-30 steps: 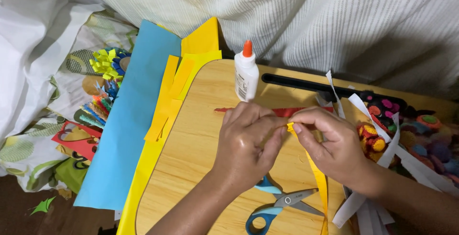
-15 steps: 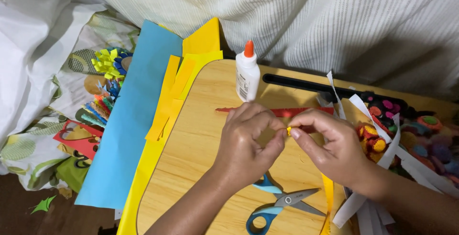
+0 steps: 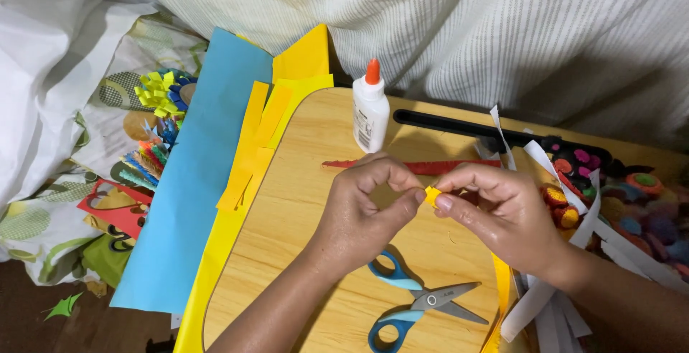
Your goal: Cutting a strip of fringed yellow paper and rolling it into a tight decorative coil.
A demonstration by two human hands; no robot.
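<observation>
Head view: both hands are meeting over the middle of the wooden tabletop. The left hand is curling its fingers in, thumb and forefinger pinching one end of a small yellow paper roll. The right hand is closing on the same roll from 3 o'clock, fingertips pressing its other side, and a yellow paper strip is trailing down from there toward 6 o'clock. So the roll is sitting between the two hands, lifted off the tabletop.

Just below the hands, at 6 o'clock, blue-handled scissors are lying flat with the blades shut. At 12 o'clock a white glue bottle with an orange cap is standing upright, and a red paper strip is lying behind the knuckles. Out at 9 o'clock a blue paper sheet is overlapping yellow paper sheets. At 3 o'clock white paper strips are crossing a cluster of coloured paper rolls.
</observation>
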